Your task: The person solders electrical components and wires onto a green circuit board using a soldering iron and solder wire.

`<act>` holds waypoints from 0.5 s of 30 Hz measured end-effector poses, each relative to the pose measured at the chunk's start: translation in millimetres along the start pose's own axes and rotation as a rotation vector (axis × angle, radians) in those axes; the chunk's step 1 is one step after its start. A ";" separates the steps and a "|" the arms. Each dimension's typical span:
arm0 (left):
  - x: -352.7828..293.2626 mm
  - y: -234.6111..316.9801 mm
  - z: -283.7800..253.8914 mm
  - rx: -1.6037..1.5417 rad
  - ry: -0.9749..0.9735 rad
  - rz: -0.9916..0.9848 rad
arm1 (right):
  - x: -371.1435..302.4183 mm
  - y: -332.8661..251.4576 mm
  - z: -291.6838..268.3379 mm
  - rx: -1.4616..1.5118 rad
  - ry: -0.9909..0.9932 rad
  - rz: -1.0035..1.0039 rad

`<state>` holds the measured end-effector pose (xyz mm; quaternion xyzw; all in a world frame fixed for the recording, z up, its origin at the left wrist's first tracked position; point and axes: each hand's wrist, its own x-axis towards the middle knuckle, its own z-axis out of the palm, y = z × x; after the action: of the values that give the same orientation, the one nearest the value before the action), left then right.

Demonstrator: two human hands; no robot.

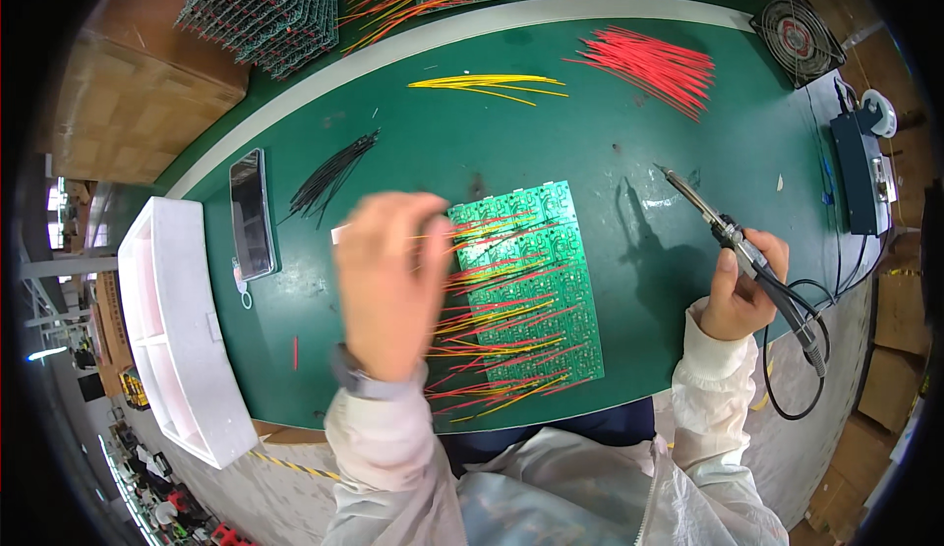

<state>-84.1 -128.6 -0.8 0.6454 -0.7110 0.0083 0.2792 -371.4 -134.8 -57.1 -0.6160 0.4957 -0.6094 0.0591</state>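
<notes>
My right hand (737,286) grips a soldering iron (733,231), its tip pointing up and left above the table. A green panel of circuit boards (580,295) lies in front of me. Rows of red and yellow wires (506,349) lie across it and stick out past its left edge. My left hand (388,286) is raised over the panel's upper left corner, next to the wire ends. Motion smears its fingers, so any wire held there cannot be made out.
Bundles of yellow (487,83), red (654,66) and black wires (334,174) lie farther back. At left are a phone (253,214) and a white divided tray (202,340). Stacked boards (265,10) stand far left. A fan (796,37) and a blue box-shaped unit (858,174) are at right.
</notes>
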 end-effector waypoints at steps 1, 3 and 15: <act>8.7 -18.1 -7.1 0.041 0.020 -0.044 | 1.2 -1.8 -0.6 -0.012 -0.017 -0.012; 26.9 -46.4 -15.9 0.104 0.105 0.021 | 2.7 -4.3 0.3 -0.003 -0.013 -0.013; 49.1 -93.8 2.7 0.123 0.017 -0.019 | 5.8 -7.0 0.8 -0.043 -0.038 -0.039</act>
<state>0.9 -190.1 -15.8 0.6681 -0.7005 0.0548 0.2448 -368.3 -135.7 -48.5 -0.6382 0.4952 -0.5879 0.0433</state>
